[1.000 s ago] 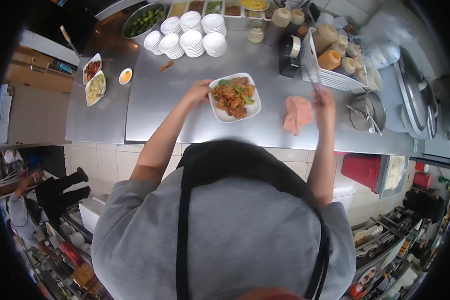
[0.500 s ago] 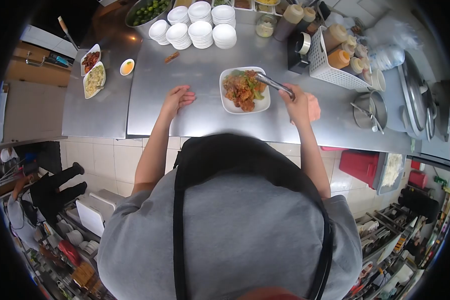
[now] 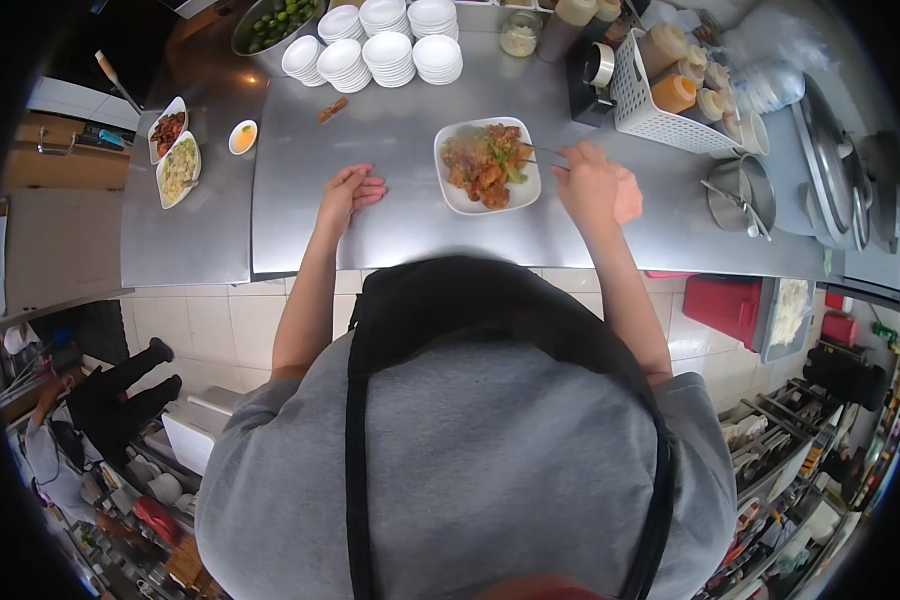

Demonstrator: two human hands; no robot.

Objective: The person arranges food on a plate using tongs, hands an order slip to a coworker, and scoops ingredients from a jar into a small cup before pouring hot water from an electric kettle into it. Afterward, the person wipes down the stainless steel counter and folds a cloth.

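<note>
A square white plate point(image 3: 449, 198) of browned food with green pieces point(image 3: 485, 165) sits on the steel counter in front of me. My right hand point(image 3: 587, 186), at the plate's right side, is closed on metal tongs point(image 3: 544, 156); their tips reach the food's right edge. Beneath and beside this hand lies a pinkish-orange cloth point(image 3: 627, 196). To the left of the plate, apart from it, my left hand point(image 3: 350, 196) rests over the counter with loosely stretched fingers and nothing in it.
Stacks of small white dishes point(image 3: 386, 50) stand behind the plate. Filled dishes point(image 3: 179, 170) and a small orange-filled bowl point(image 3: 243, 137) are at left. A white basket of bottles point(image 3: 660, 130) and a metal pot point(image 3: 742, 195) stand at right. Another person point(image 3: 120, 400) is at lower left.
The tongs have turned in my right hand, now showing edge-on as thin lines, with their tips lower on the food's right side. My left hand stays nearly still. The view has shifted slightly.
</note>
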